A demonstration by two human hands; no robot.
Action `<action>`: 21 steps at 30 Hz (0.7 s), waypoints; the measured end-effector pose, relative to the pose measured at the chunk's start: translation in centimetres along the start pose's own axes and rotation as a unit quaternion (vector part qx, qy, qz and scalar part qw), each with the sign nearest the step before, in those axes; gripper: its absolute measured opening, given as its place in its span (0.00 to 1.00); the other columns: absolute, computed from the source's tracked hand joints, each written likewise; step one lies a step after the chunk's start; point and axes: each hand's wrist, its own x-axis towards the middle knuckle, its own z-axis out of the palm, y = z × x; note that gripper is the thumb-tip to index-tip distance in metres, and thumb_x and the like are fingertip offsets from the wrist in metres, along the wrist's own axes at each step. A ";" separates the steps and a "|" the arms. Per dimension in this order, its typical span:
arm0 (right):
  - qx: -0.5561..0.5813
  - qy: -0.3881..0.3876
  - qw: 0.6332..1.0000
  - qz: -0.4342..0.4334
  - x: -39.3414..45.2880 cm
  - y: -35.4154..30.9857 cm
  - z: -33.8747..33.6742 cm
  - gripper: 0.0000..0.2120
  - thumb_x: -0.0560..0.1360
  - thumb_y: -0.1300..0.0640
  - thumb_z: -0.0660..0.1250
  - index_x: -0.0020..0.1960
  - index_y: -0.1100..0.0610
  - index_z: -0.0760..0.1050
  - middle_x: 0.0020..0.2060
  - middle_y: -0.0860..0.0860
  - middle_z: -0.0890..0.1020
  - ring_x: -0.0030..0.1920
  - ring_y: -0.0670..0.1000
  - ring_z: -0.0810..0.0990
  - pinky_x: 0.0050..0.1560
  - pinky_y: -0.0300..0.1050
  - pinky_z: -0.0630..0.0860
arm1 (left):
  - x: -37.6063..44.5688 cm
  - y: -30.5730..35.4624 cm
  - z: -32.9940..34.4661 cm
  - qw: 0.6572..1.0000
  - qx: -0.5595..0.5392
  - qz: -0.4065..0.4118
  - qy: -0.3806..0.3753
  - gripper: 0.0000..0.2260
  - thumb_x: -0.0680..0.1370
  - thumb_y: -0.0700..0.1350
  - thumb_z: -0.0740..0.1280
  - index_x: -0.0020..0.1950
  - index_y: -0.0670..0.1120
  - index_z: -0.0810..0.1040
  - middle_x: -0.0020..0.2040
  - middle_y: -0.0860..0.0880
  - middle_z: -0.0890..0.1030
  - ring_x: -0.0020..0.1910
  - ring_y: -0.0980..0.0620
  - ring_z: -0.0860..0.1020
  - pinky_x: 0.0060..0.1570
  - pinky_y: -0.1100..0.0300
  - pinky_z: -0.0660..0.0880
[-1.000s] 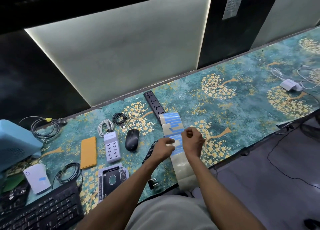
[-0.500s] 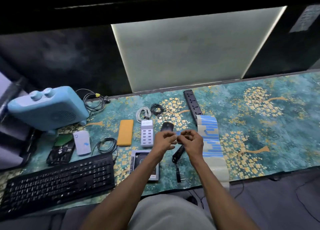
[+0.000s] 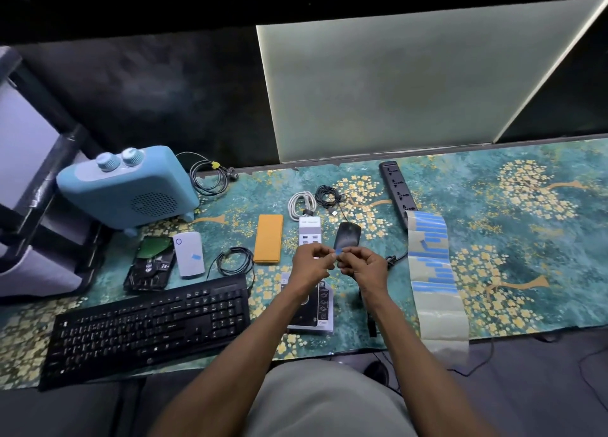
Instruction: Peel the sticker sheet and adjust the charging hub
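**Sticker off the sheet, up between both hands**

Your left hand [image 3: 311,263] and right hand [image 3: 363,265] have come together above the desk, both pinching one small blue sticker [image 3: 339,254] between fingertips. A second ago they were down on the sheet [image 3: 432,272]; now that sheet lies alone at your 3 o'clock, so the peel looks done. The sticker hangs just in front of the mouse [image 3: 347,235], at 12 o'clock from your hands. Charger [image 3: 309,235] at 11, orange case [image 3: 268,237] beyond it at 10, keyboard [image 3: 148,321] at 8. The white box [image 3: 188,254] at 9 already wears blue.
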 end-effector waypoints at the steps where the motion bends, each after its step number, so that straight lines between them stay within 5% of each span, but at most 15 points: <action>1: -0.002 0.003 1.000 0.004 0.0 0.2 0.1 0.04 0.74 0.69 0.73 0.44 0.62 0.84 0.34 0.59 0.83 0.30 0.50 0.80 0.35 0.40 0.81 | 0.0 -0.1 -0.1 1.000 0.010 0.005 -0.002 0.07 0.78 0.41 0.73 0.40 0.48 0.82 0.37 0.46 0.83 0.38 0.48 0.82 0.37 0.53 0.79; 5: 0.027 0.021 0.999 0.037 -0.2 0.4 0.5 0.02 0.75 0.69 0.72 0.45 0.65 0.83 0.31 0.57 0.82 0.29 0.49 0.78 0.32 0.38 0.78 | -0.1 -0.2 -0.2 0.997 0.070 0.040 -0.012 0.05 0.78 0.41 0.73 0.42 0.45 0.82 0.40 0.45 0.84 0.41 0.44 0.84 0.44 0.48 0.82; 13: 0.085 0.038 0.985 0.148 0.0 0.3 0.8 0.03 0.74 0.69 0.70 0.43 0.65 0.77 0.31 0.58 0.81 0.26 0.48 0.77 0.27 0.36 0.75 | 0.1 -0.2 -0.3 0.965 0.231 0.124 -0.003 0.04 0.78 0.42 0.71 0.43 0.44 0.82 0.39 0.51 0.82 0.37 0.52 0.80 0.40 0.59 0.75; 17: 0.182 0.052 0.954 0.234 0.1 -0.3 -0.4 0.05 0.73 0.70 0.68 0.39 0.65 0.77 0.28 0.55 0.78 0.24 0.47 0.76 0.24 0.34 0.74 | 0.7 -1.1 -0.7 0.949 0.281 0.144 0.013 0.06 0.77 0.46 0.68 0.43 0.46 0.80 0.41 0.50 0.81 0.38 0.50 0.79 0.40 0.50 0.79; 21: 0.106 0.178 0.969 0.132 0.4 0.0 -2.4 0.06 0.71 0.69 0.71 0.37 0.62 0.79 0.25 0.54 0.80 0.29 0.54 0.77 0.29 0.39 0.77 | 1.5 -1.3 -0.2 0.960 0.246 0.125 0.040 0.07 0.77 0.45 0.70 0.43 0.43 0.82 0.40 0.48 0.83 0.40 0.48 0.81 0.42 0.53 0.77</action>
